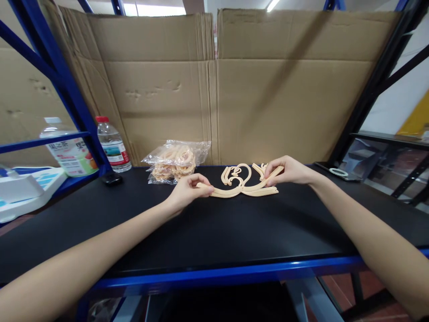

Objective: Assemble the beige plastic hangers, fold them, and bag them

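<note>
A cream plastic hanger (241,190) lies at the back middle of the black shelf top (214,228), its hook curling up at the centre, with at least one more like it under it. My left hand (189,188) pinches the hanger's left arm tip. My right hand (290,171) grips the right arm end between thumb and fingers. Both hands are closed on the same hanger. Just behind my left hand lies a clear plastic bag (174,162) packed with several more cream hangers.
Tall cardboard sheets (214,89) wall off the back. A water bottle (113,145), a drink bottle (69,150) and a small black object (112,180) stand at left by the blue rack post (63,85). A white tray (27,190) sits far left; a phone (338,172) lies right.
</note>
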Action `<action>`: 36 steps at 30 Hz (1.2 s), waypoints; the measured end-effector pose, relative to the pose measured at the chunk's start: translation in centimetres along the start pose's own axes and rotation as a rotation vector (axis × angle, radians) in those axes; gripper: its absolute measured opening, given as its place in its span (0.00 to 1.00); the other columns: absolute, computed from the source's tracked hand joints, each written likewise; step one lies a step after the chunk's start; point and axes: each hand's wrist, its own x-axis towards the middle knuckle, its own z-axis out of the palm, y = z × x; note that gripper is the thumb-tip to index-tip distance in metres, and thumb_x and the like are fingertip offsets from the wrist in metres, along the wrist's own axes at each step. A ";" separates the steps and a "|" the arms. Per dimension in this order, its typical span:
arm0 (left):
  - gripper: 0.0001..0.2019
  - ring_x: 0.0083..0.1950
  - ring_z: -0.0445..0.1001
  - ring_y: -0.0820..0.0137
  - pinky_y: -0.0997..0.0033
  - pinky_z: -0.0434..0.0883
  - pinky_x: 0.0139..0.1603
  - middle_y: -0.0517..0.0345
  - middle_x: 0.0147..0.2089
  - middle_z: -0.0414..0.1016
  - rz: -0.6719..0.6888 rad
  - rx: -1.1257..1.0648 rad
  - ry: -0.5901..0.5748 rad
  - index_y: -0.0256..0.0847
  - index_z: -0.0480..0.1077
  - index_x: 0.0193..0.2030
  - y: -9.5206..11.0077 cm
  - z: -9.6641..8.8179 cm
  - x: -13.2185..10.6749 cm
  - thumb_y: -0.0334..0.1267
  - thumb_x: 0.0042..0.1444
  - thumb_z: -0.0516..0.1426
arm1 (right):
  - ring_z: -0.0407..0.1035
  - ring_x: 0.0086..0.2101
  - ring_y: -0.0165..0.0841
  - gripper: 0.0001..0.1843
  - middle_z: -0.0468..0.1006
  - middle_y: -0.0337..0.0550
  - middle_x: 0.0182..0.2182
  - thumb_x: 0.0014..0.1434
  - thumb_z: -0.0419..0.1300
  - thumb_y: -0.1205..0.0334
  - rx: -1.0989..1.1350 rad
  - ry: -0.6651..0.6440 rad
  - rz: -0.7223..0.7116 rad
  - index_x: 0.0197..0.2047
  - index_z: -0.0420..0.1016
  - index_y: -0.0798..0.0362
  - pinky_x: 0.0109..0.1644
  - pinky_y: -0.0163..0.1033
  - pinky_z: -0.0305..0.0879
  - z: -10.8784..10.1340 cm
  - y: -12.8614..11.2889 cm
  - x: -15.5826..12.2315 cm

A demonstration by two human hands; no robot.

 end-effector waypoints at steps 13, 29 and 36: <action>0.08 0.39 0.69 0.67 0.69 0.66 0.40 0.55 0.36 0.71 0.491 0.867 -0.175 0.40 0.72 0.34 -1.4 -2.0 1.2 0.43 0.53 0.60 | 0.69 0.28 0.31 0.05 0.75 0.37 0.23 0.47 0.65 0.63 -0.539 -0.122 -0.032 0.26 0.72 0.54 0.33 0.35 0.59 2.3 -0.4 0.4; 0.07 0.45 0.69 0.63 0.66 0.66 0.47 0.52 0.43 0.73 0.535 0.950 -0.242 0.41 0.71 0.41 -3.0 -2.3 1.5 0.39 0.59 0.55 | 0.68 0.32 0.34 0.03 0.76 0.40 0.28 0.48 0.65 0.63 -0.579 -0.178 -0.086 0.27 0.76 0.53 0.38 0.38 0.59 2.2 0.8 0.8; 0.07 0.45 0.70 0.64 0.65 0.67 0.46 0.51 0.42 0.73 0.538 0.967 -0.203 0.41 0.71 0.41 -3.0 -2.2 1.6 0.39 0.58 0.54 | 0.68 0.32 0.34 0.02 0.76 0.39 0.27 0.49 0.64 0.63 -0.584 -0.150 -0.074 0.28 0.76 0.53 0.38 0.38 0.59 2.5 1.1 1.0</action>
